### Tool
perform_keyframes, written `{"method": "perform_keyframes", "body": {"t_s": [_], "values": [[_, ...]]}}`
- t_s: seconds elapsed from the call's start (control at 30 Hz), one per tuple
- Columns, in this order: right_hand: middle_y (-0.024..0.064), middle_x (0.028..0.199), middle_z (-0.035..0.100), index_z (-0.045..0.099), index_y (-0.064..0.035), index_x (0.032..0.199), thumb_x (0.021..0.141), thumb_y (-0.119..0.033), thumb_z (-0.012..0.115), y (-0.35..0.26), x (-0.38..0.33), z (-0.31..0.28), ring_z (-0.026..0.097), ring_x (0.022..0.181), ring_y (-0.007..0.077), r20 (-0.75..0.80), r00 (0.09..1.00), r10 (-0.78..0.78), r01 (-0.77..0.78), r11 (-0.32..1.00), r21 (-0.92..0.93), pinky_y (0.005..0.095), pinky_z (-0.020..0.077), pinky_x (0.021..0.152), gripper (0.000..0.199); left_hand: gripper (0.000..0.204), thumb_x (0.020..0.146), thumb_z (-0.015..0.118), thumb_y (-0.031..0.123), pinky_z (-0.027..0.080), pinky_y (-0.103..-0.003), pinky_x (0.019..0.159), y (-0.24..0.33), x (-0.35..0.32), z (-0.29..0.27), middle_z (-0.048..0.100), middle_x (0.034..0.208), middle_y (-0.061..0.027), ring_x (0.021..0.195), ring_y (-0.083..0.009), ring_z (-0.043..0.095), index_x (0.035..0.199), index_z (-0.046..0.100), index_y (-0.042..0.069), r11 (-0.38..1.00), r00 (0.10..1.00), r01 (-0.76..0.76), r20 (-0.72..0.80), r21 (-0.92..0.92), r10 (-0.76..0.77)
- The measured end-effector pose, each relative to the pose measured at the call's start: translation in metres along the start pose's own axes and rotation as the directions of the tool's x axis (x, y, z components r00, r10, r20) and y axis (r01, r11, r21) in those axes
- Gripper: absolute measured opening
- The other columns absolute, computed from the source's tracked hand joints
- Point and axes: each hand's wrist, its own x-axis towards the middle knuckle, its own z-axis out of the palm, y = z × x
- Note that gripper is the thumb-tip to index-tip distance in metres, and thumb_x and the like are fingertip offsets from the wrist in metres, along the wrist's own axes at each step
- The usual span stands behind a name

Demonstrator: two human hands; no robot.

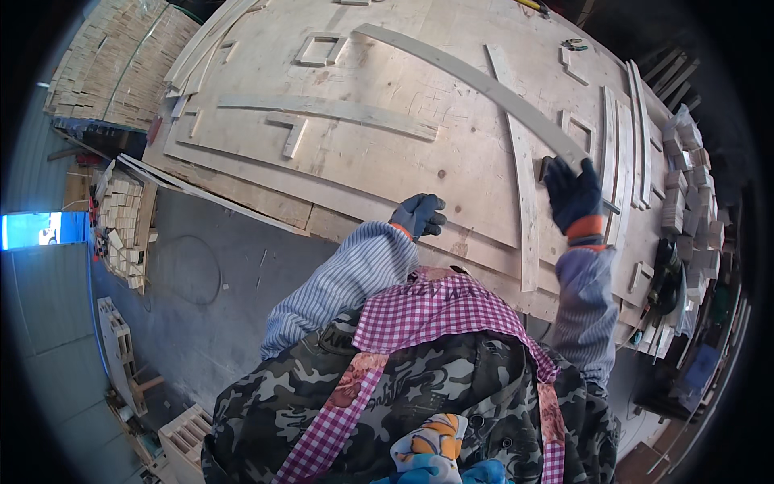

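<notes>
My right hand (574, 198), in a dark glove with an orange cuff, is at the near end of a long wooden slat (484, 85). Its thumb and fingers lie on either side of that end. The slat runs away to the far left and crosses over another slat (516, 161) on the plywood-topped table (379, 177). At the table's near edge, my left hand (419, 216), gloved alike, has its fingers curled, with nothing visible in them. A small dark object (545, 168) sits beside my right fingers, partly hidden.
A shorter slat (330, 113), a small square wooden frame (321, 50) and an L-shaped wooden piece (294, 135) lie on the table. Pliers (574, 45) rest at the far right. Stacked timber (121, 56) stands at far left; wood blocks (693, 194) are piled along the right side.
</notes>
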Motion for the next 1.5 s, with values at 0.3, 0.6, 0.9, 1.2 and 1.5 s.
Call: {"method": "perform_keyframes", "body": {"t_s": [0.3,0.6,0.9,1.2,1.5], "values": [[0.0107,0.116,0.056,0.051,-0.0102,0.118,0.088,-0.03,0.051,-0.036,0.07,-0.079,0.057,0.101,0.0252,0.058,0.988,-0.142,0.153,0.945,-0.29,0.0383,0.0457,0.087,0.036,0.041,0.087,0.051,0.038,0.051,-0.03,0.072,-0.016,-0.002,-0.022,0.062,0.091,-0.0127,0.076,-0.0179,0.061,0.105,0.058,0.002,0.997,0.997,-0.023,-0.072,-0.075,0.018],[0.0159,0.111,0.056,0.047,-0.0045,0.123,0.07,-0.023,0.071,0.128,0.001,-0.233,0.056,0.094,0.0248,-0.146,0.858,-0.493,-0.07,0.17,-0.983,0.0354,0.0448,0.081,0.061,0.043,0.085,0.053,0.042,0.05,-0.03,0.075,-0.02,-0.009,-0.045,0.062,0.091,-0.0111,0.076,-0.0171,0.061,0.106,0.057,0.004,0.994,0.96,0.103,-0.255,-0.045,-0.112],[0.0177,0.129,0.039,0.028,-0.0199,0.137,0.067,-0.025,0.071,0.145,-0.037,-0.242,0.039,0.119,0.0354,-0.346,0.83,-0.437,-0.418,-0.076,-0.905,0.0409,0.0344,0.099,0.083,0.039,0.086,0.052,0.037,0.049,-0.031,0.077,-0.018,0.013,-0.035,0.062,0.092,-0.0098,0.078,-0.017,0.061,0.107,0.056,0.004,0.995,0.986,0.067,-0.155,0.073,-0.055],[0.0185,0.108,0.055,0.043,-0.0105,0.122,0.058,-0.029,0.074,0.137,-0.036,-0.246,0.055,0.099,0.0339,-0.357,0.863,-0.356,-0.427,-0.139,-0.894,0.0411,0.0453,0.085,0.073,0.043,0.086,0.05,0.038,0.049,-0.032,0.075,-0.017,0.024,-0.047,0.062,0.1,-0.0132,0.082,-0.0192,0.061,0.113,0.053,0.004,0.98,0.976,0.163,-0.167,0.113,-0.143],[0.0177,0.1,0.059,0.045,-0.0127,0.119,0.06,-0.033,0.073,0.125,-0.071,-0.202,0.057,0.092,0.0356,-0.296,0.887,-0.354,-0.329,-0.036,-0.944,0.0427,0.046,0.079,0.069,0.042,0.087,0.05,0.039,0.049,-0.03,0.072,-0.017,0.035,-0.038,0.063,0.096,-0.0136,0.076,-0.0183,0.061,0.111,0.054,0.005,0.969,0.976,0.162,-0.174,0.188,-0.13]]}}
